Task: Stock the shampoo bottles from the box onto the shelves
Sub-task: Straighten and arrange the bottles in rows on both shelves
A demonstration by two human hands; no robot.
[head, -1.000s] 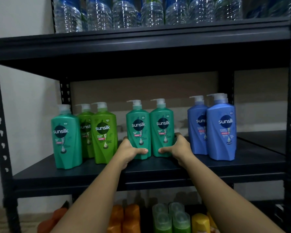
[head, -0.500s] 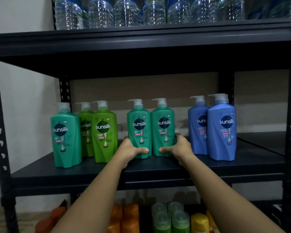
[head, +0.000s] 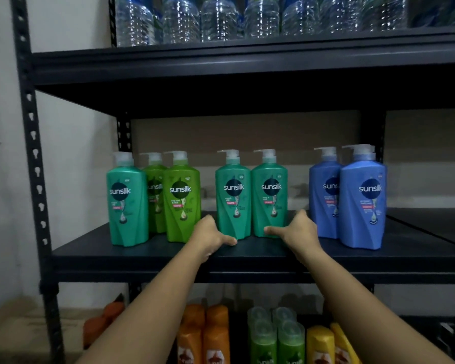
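Head view shows the left hand (head: 210, 236) and the right hand (head: 298, 229), each gripping the base of one teal Sunsilk bottle (head: 233, 195) (head: 269, 194) on the middle shelf (head: 247, 252), probably to set the pair straight. Green bottles (head: 181, 198) and blue bottles (head: 363, 198) stand near on both sides, leaving little room.

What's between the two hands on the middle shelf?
Head view: two teal shampoo bottles stand side by side between the left hand and right hand, each hand gripping one at its base.

Both arms outstretched, hands seemingly cupped.
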